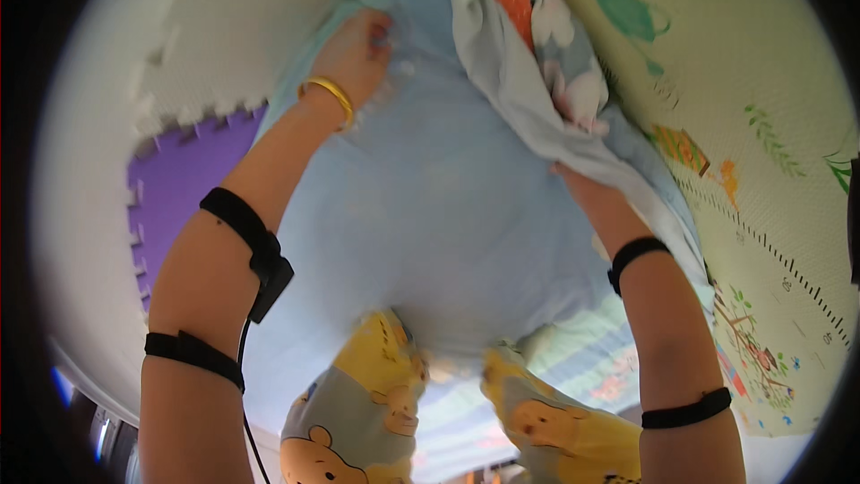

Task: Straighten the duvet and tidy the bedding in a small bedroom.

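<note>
A large light-blue cloth [430,188], like a sheet or quilt cover, lies spread in front of me. My left hand [363,49], with a gold bangle [330,94] at the wrist, is over its far left part. Those fingers are curled inward and slightly blurred; what they hold, if anything, I cannot make out. On the right, a folded-back flap [520,94] shows a pale underside and a patterned strip in orange, white and blue. My right hand reaches under this flap; only the wrist [573,184] shows and the fingers are hidden.
A pale printed foam mat [761,99] with drawings and a ruler scale lies to the right. White interlocking tiles [233,31] and a purple tile [193,179] are on the left. My knees in yellow-grey bear-print trousers [367,394] rest close by, near striped bedding [582,358].
</note>
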Action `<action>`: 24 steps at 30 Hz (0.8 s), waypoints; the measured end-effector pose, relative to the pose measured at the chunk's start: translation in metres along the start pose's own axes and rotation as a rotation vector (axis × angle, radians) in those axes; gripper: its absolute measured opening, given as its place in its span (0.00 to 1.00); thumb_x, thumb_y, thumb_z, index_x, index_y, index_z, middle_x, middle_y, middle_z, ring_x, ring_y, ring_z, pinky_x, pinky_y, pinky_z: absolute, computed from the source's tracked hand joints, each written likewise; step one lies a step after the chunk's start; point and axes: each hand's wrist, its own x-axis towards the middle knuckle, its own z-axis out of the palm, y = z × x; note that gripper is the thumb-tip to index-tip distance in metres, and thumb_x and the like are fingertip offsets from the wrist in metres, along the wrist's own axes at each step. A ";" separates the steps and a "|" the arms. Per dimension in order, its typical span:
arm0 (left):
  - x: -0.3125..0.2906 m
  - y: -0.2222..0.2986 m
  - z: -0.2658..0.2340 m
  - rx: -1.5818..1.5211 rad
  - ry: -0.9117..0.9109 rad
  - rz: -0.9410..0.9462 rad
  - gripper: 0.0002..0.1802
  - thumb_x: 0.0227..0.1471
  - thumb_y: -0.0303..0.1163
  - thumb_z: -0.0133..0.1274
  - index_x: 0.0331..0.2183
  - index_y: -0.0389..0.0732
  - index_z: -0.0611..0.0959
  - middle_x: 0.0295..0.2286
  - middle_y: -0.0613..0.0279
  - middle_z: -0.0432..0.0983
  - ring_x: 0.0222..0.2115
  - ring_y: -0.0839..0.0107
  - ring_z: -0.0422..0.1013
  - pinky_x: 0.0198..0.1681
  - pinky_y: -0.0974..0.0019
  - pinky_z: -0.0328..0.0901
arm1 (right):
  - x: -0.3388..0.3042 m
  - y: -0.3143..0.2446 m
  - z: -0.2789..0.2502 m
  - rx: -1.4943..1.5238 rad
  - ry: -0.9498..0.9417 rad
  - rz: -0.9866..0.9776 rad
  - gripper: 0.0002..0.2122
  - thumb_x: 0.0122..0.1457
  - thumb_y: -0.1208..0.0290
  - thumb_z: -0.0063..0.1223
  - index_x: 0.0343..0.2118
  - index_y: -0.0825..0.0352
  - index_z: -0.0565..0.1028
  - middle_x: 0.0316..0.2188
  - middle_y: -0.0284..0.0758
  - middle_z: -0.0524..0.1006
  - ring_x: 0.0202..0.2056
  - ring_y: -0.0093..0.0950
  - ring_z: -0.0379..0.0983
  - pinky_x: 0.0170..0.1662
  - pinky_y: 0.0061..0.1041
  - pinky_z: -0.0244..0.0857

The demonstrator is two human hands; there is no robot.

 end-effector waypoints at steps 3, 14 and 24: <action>0.041 0.005 -0.042 0.085 0.235 0.210 0.30 0.41 0.24 0.56 0.49 0.42 0.67 0.46 0.53 0.66 0.43 0.62 0.68 0.44 0.67 0.64 | -0.003 -0.013 -0.002 0.034 0.032 -0.006 0.28 0.52 0.59 0.56 0.51 0.72 0.63 0.49 0.43 0.68 0.51 0.40 0.63 0.54 0.33 0.56; 0.079 0.078 -0.048 0.303 0.030 0.329 0.41 0.32 0.39 0.63 0.52 0.51 0.66 0.43 0.59 0.72 0.48 0.63 0.65 0.53 0.61 0.51 | -0.065 -0.029 -0.011 0.071 0.269 -0.114 0.27 0.53 0.59 0.55 0.51 0.72 0.63 0.47 0.43 0.69 0.50 0.40 0.64 0.53 0.33 0.57; 0.038 0.076 -0.051 -0.065 -0.175 0.682 0.14 0.36 0.26 0.58 0.31 0.42 0.76 0.26 0.63 0.72 0.32 0.65 0.69 0.47 0.63 0.60 | -0.105 -0.080 -0.059 2.136 0.450 0.269 0.16 0.56 0.66 0.51 0.46 0.67 0.69 0.45 0.33 0.72 0.47 0.29 0.68 0.51 0.32 0.61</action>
